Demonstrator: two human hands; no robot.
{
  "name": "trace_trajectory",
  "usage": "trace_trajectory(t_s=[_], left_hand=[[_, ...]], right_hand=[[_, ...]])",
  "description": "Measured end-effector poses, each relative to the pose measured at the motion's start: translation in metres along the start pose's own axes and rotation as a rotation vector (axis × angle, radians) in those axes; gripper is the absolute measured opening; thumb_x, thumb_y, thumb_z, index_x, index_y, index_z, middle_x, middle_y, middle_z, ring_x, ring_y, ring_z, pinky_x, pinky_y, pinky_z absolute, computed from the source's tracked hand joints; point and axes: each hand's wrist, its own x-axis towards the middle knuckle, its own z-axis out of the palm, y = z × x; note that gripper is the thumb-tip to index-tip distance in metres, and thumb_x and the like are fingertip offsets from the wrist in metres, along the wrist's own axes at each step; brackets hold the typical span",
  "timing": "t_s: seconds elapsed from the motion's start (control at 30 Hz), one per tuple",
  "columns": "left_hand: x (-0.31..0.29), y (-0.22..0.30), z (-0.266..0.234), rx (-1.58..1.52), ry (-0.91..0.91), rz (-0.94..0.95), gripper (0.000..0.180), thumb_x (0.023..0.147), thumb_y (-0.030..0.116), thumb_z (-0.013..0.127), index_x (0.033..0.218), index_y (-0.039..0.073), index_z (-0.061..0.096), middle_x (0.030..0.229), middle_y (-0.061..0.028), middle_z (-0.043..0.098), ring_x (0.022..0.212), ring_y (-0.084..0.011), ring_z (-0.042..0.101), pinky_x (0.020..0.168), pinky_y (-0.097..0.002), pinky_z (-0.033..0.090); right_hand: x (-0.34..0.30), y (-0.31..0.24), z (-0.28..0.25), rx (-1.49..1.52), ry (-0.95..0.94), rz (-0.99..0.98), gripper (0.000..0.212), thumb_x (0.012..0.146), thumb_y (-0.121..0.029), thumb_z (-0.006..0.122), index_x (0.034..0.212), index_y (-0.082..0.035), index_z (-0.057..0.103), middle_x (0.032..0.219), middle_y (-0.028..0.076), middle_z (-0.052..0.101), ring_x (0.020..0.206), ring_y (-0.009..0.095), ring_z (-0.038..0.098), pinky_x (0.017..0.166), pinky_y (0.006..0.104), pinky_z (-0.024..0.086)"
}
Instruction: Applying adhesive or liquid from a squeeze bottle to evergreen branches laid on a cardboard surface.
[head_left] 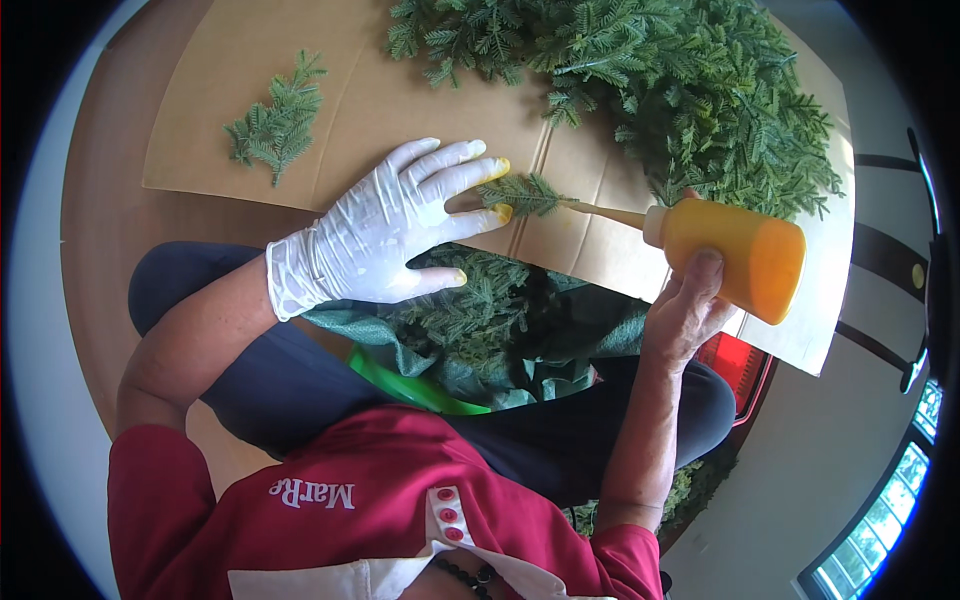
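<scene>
My left hand (385,225) wears a white glove with yellow stains on the fingertips. Its fingers are spread, and two tips lie beside a small green fir sprig (528,194) on the cardboard (365,110). Bare fingers of my right hand (695,300) wrap round a squeeze bottle (735,255) of yellow-orange liquid, tilted almost flat. Its long thin nozzle points left, and the tip meets the stem end of the sprig or stops right beside it; I cannot tell which.
A big heap of fir sprigs (680,90) covers the far right of the cardboard. One loose sprig (277,122) lies at far left. Between my crossed legs, more greenery (465,305) sits in a dark green sack (385,340). A red object (738,375) stands by my right knee.
</scene>
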Motion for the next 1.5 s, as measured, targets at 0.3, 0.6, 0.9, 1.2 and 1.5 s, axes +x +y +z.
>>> trace_trajectory(t_s=[0.3,0.6,0.9,1.2,1.5], left_hand=[[0.023,-0.001,0.001,-0.009,-0.035,0.12,0.072,0.078,0.04,0.068,0.143,0.017,0.048,0.153,-0.0095,0.038,0.143,-0.0279,0.031,0.117,-0.0509,0.018],[0.027,0.002,0.002,-0.012,-0.061,0.099,0.073,0.078,0.042,0.067,0.144,0.017,0.047,0.152,-0.009,0.039,0.143,-0.028,0.031,0.118,-0.0517,0.016],[0.027,0.002,0.003,-0.02,-0.06,0.086,0.073,0.077,0.041,0.068,0.143,0.016,0.048,0.153,-0.0091,0.037,0.144,-0.0279,0.03,0.118,-0.052,0.015],[0.031,0.005,0.004,-0.002,-0.062,0.083,0.072,0.076,0.04,0.069,0.141,0.015,0.05,0.152,-0.0099,0.038,0.143,-0.029,0.03,0.118,-0.052,0.015],[0.036,0.01,0.002,0.005,-0.051,0.086,0.069,0.077,0.039,0.069,0.138,0.012,0.052,0.152,-0.0109,0.038,0.142,-0.0302,0.031,0.118,-0.0518,0.016]], right_hand=[[-0.007,0.003,-0.002,-0.066,-0.073,-0.007,0.043,0.087,-0.015,0.064,0.125,-0.001,0.051,0.118,0.023,0.065,0.111,0.032,0.062,0.096,0.0404,0.05],[-0.003,-0.007,-0.004,0.026,-0.063,0.018,0.043,0.093,-0.022,0.057,0.128,0.001,0.048,0.122,0.024,0.062,0.117,0.033,0.06,0.102,0.0414,0.046],[0.0,0.0,-0.011,-0.057,-0.02,0.053,0.039,0.093,-0.015,0.057,0.127,0.002,0.05,0.12,0.024,0.063,0.114,0.032,0.061,0.1,0.0395,0.047],[0.004,-0.002,-0.023,0.005,0.104,0.052,0.035,0.09,-0.011,0.059,0.122,0.003,0.054,0.115,0.021,0.065,0.109,0.03,0.064,0.096,0.0384,0.05],[0.006,-0.011,-0.016,0.115,0.081,0.014,0.034,0.091,-0.011,0.059,0.121,0.004,0.054,0.11,0.019,0.067,0.109,0.029,0.064,0.097,0.037,0.049]])
